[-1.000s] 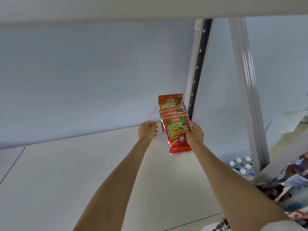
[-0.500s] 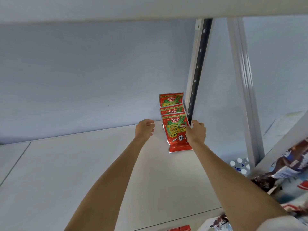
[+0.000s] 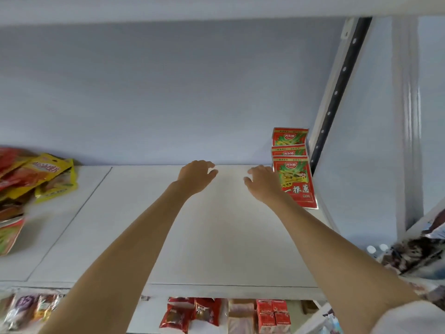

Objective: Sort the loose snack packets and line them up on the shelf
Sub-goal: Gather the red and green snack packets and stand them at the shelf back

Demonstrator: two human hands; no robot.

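Note:
Three red snack packets with green print stand in a row, one behind another, at the far right end of the white shelf, beside the shelf upright. My right hand hovers just left of the front packet, fingers spread, holding nothing. My left hand is over the middle of the shelf, fingers apart and empty. A loose heap of yellow and red snack packets lies at the shelf's left end.
A slotted metal upright stands right of the row. The shelf below holds more packaged snacks. Dark packets and bottle caps show at the lower right. Another shelf board runs overhead.
My right hand has let go of the front red packet and both hands have drawn away to the left. The view has swung left, bringing the loose heap into sight.

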